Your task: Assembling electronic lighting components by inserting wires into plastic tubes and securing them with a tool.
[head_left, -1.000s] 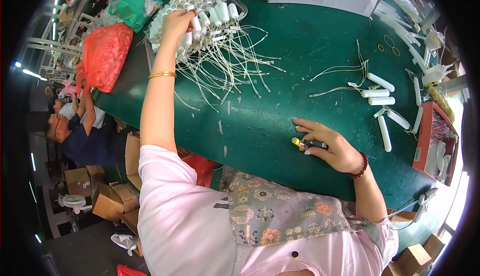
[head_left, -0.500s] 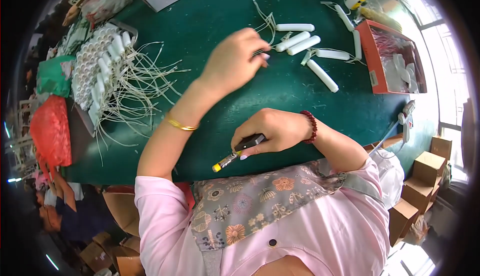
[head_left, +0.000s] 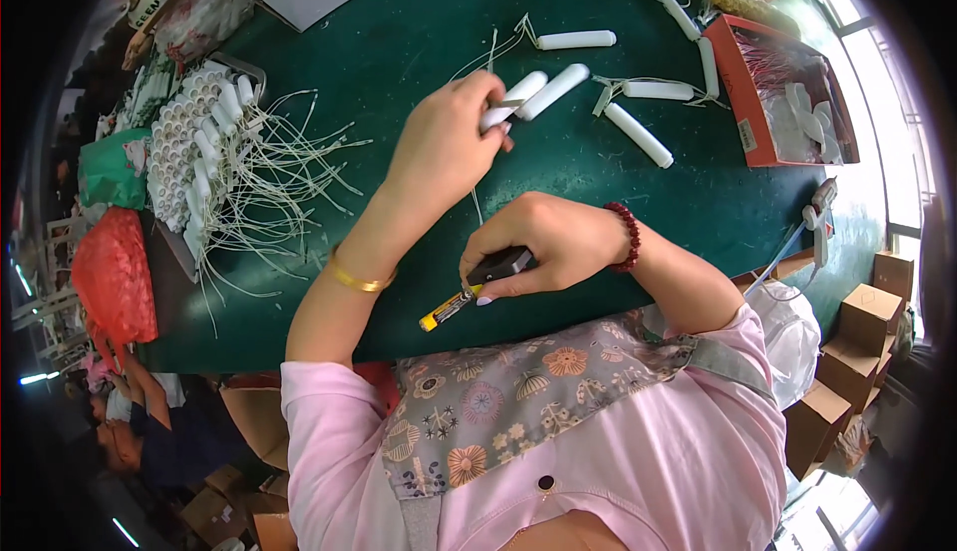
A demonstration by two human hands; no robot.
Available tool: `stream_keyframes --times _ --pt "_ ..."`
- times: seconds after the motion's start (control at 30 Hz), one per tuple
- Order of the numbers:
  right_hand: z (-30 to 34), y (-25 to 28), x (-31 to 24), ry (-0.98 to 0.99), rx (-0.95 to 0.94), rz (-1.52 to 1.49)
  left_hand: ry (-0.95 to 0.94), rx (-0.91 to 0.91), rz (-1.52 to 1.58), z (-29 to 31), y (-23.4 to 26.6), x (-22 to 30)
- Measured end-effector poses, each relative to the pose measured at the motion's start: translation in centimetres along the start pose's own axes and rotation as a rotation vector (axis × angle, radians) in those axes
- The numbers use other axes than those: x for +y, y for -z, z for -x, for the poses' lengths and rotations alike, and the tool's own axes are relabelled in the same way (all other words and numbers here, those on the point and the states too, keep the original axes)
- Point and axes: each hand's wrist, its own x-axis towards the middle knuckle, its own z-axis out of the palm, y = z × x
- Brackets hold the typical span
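Observation:
My left hand (head_left: pixel 452 132) is closed on the near end of a white rounded tube (head_left: pixel 524 86). A second white tube (head_left: pixel 556 91) lies slanted right beside it; whether my fingers touch that one I cannot tell. Thin pale wires trail around my left fingers. Lower down, close to the table's near edge, my right hand (head_left: pixel 553 247) grips a short black-and-yellow hand tool (head_left: pixel 501 267), its yellow end pointing down and left. More white tubes with wires lie farther right, among them a slanted one (head_left: pixel 639 135) and a level one (head_left: pixel 658 90).
On the left, a tray holds a stack of white tubes (head_left: pixel 179 157) with loose wires (head_left: pixel 289 192) spilling over the green table (head_left: pixel 399 42). An orange-red box (head_left: pixel 735 92) of parts stands at right, a glue gun (head_left: pixel 819 214) near it. Cardboard boxes (head_left: pixel 847 362) sit beyond.
My left hand has closed on a white tube and drawn it left toward me; the neighbouring tube has shifted left too. My right hand keeps the tool in about the same place.

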Motion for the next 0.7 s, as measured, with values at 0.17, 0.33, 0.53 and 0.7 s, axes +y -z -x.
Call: stream_keyframes --times 0.17,0.33,0.53,0.7 --pt "-0.2 -0.2 -0.1 0.009 -0.026 -0.021 0.2 -0.089 -0.201 5.5 3.9 0.4" --pt "-0.4 0.6 -0.4 -0.009 0.041 -0.104 0.144 0.108 -0.003 5.2 3.2 -1.0" --pt "0.5 2.9 -0.5 -0.141 0.476 -0.205 -0.079 0.154 -0.306 3.0 -0.5 -1.5" --pt "0.8 4.1 0.5 0.001 0.698 -0.331 -0.091 0.199 -0.545 0.9 -2.8 -1.7"
